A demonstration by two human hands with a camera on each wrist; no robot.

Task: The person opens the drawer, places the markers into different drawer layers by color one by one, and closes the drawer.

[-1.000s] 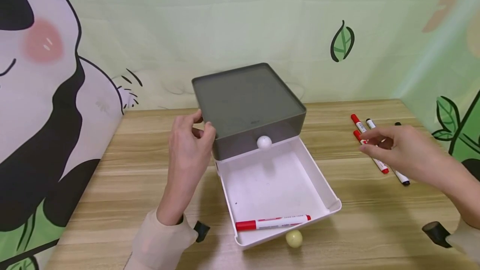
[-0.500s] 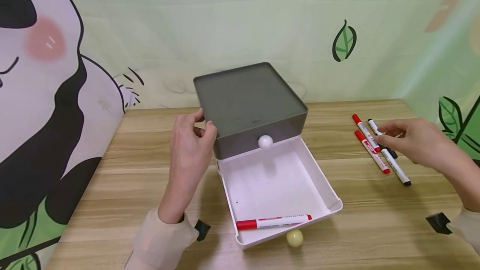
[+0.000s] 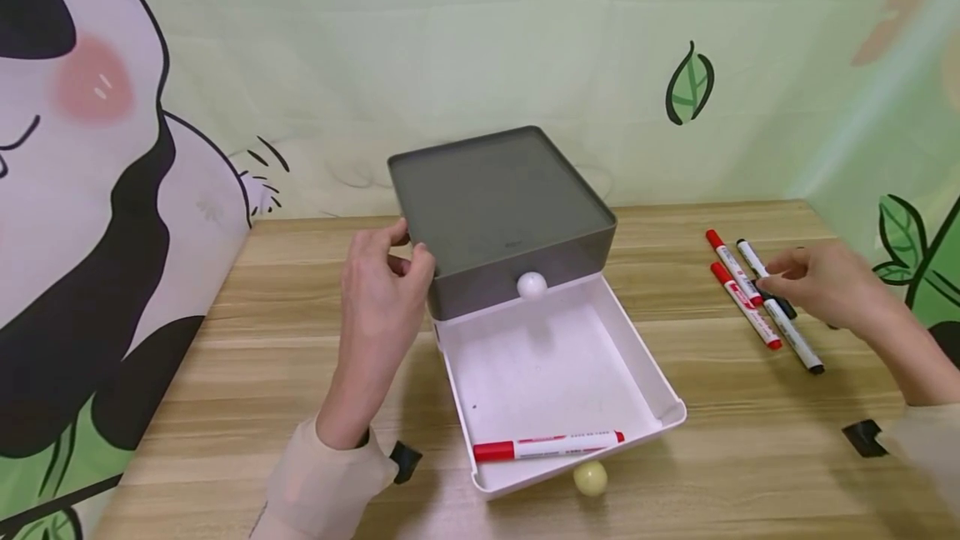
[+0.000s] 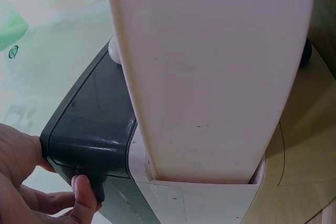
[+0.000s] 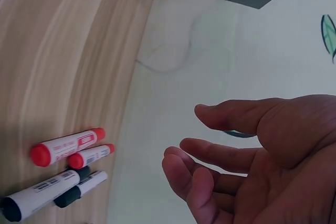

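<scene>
A small drawer chest with a dark grey top (image 3: pixel 502 198) stands in the middle of the table, its white drawer (image 3: pixel 547 357) pulled out towards me. One red-capped marker (image 3: pixel 551 446) lies at the drawer's front. My left hand (image 3: pixel 381 298) grips the chest's left upper edge; in the left wrist view its fingertips (image 4: pixel 81 187) bend against the side of the dark section (image 4: pixel 94 119). At the right, my right hand (image 3: pixel 828 286) hovers just over loose markers. In the right wrist view its thumb and fingers stand apart with nothing between them.
Two red-capped markers (image 3: pixel 746 305) and two black-capped markers (image 3: pixel 795 332) lie close together on the wooden table (image 3: pixel 300 390). A white ball knob (image 3: pixel 532 286) sits on the grey front, a yellow one (image 3: pixel 590 478) below the drawer's lip. A printed cloth (image 3: pixel 450 40) hangs behind.
My right hand has shifted right and slightly back across the markers, uncovering more of them. My left hand stays on the chest.
</scene>
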